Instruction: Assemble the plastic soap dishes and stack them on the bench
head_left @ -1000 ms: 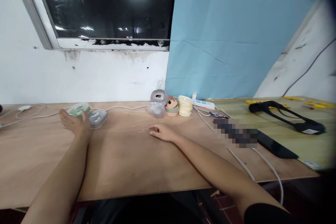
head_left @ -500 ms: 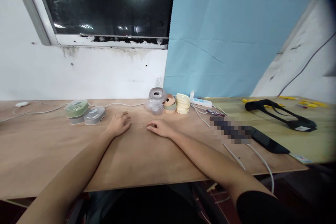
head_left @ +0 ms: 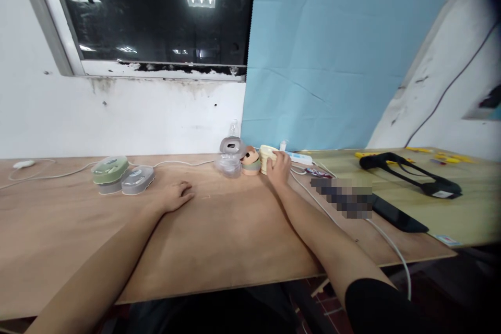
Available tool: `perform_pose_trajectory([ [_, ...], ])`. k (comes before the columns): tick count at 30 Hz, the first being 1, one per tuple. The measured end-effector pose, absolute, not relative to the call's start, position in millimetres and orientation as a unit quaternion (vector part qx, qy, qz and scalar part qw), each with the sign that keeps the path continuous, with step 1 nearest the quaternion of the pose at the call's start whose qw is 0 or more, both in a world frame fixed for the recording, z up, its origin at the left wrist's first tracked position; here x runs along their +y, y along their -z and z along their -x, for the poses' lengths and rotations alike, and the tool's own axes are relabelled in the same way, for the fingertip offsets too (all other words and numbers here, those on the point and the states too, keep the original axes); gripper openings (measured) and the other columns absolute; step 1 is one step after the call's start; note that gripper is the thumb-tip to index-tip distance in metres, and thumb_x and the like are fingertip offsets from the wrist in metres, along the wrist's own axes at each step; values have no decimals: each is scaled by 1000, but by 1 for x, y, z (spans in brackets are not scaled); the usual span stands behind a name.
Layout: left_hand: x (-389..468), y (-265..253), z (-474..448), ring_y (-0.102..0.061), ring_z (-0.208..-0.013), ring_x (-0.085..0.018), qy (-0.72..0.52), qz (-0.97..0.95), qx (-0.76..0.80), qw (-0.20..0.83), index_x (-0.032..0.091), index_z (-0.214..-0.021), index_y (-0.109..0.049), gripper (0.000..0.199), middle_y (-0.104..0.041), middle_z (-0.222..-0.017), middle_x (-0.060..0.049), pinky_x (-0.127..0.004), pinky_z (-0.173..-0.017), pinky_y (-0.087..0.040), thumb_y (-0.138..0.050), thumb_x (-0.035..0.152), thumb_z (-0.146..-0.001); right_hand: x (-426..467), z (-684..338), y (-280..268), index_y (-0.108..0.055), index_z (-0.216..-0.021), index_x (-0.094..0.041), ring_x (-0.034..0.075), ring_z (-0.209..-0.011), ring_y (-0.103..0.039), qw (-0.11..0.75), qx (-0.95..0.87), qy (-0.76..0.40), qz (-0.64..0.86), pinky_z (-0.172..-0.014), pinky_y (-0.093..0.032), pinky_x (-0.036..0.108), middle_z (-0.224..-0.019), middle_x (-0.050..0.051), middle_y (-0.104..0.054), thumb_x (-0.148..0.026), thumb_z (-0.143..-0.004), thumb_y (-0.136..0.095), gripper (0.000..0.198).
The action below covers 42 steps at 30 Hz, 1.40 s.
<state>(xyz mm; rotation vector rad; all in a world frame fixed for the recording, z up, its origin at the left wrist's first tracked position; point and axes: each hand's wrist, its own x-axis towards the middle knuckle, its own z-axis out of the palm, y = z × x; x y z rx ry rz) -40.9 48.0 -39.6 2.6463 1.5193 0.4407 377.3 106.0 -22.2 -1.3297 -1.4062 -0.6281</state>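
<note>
My left hand (head_left: 176, 197) rests on the wooden table (head_left: 211, 250), holding nothing, its thumb and loosely bent fingers apart. Beyond it to the left are lidded oval cases: a green one (head_left: 111, 167) stacked on a grey one, and another grey case (head_left: 138, 179) beside them. My right hand (head_left: 280, 168) is at a stack of cream oval plastic pieces (head_left: 266, 155), thumb in front and fingers round its right side. Just left of that stack are an orange ring-like piece (head_left: 249, 155) on a pale green and orange one, and a grey oval frame (head_left: 230, 145) on clear plastic covers (head_left: 228, 166).
Behind my right hand lies a white power strip (head_left: 300, 158). White cables (head_left: 395, 248) run across the table. To the right are a black phone-like slab (head_left: 399, 214), a black strap-like frame (head_left: 415, 172) and several yellow items (head_left: 450, 158). A wall closes off the back.
My right hand has moved right and away from me, from the bare table to the cream stack. My left hand stays on the table. The view has tilted up slightly.
</note>
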Motion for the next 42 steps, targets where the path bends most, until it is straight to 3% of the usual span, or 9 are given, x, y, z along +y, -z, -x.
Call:
perform_pose_trajectory([
  [5,44,37,39,-52,-119,-30,-145,-853,500,30,14,-126,-57,64,-55,-131,-14,-44,-103,-38,-37,61,-87,125,-394,41,-51,-129,-16,34,-118,-40,481,-544,241,643,-97,-34,50,-130,18,-42,-35,-87,-44,46],
  [10,40,32,36,-53,-118,-31,-147,-854,498,35,14,-124,-58,64,-56,-131,-15,-44,-102,-39,-37,61,-86,130,-395,43,-54,-122,-16,31,-118,-41,471,-578,210,633,-98,-35,46,-128,18,-43,-32,-89,-40,39],
  [15,40,32,36,-51,-120,-30,-142,-853,501,31,14,-125,-57,64,-55,-132,-14,-42,-104,-38,-37,61,-86,126,-394,39,-53,-107,-16,27,-114,-44,506,-596,193,592,-98,-37,41,-116,17,-48,-28,-87,-41,27],
  [22,41,33,37,-50,-121,-29,-130,-855,501,30,12,-127,-56,66,-53,-134,-15,-41,-106,-36,-35,61,-87,126,-394,39,-47,-106,-18,25,-107,-49,579,-562,156,569,-94,-41,41,-109,14,-54,-27,-85,-42,24],
  [29,45,37,40,-48,-124,-29,-126,-861,492,26,15,-127,-55,64,-53,-134,-14,-42,-106,-35,-35,61,-87,114,-385,28,-43,-109,-19,23,-121,-46,619,-580,187,496,-100,-39,44,-124,16,-51,-27,-86,-39,25],
  [32,45,38,40,-46,-125,-31,-140,-853,502,24,12,-136,-43,69,-50,-137,-17,-44,-106,-34,-39,60,-86,103,-362,23,-41,-111,-19,21,-125,-44,572,-631,181,491,-100,-39,43,-129,18,-49,-26,-89,-34,25],
  [38,30,23,33,-49,-122,-30,-261,-842,472,20,13,-149,3,101,-46,-138,-18,-44,-103,-36,-53,60,-80,68,-295,22,-44,-107,-22,22,-125,-48,536,-754,105,366,-98,-42,49,-128,15,-55,-25,-91,-32,21],
  [40,25,16,28,-50,-121,-31,-270,-860,433,11,13,-149,4,111,-46,-137,-19,-44,-102,-38,-61,62,-73,53,-273,24,-47,-102,-24,22,-121,-52,486,-821,64,293,-95,-46,45,-125,13,-58,-26,-90,-35,17],
  [42,21,10,25,-50,-121,-32,-253,-890,380,-5,12,-149,-7,107,-48,-135,-19,-44,-102,-37,-63,60,-72,39,-257,24,-50,-98,-25,21,-119,-54,440,-868,34,226,-94,-47,42,-124,11,-60,-27,-89,-39,14],
])
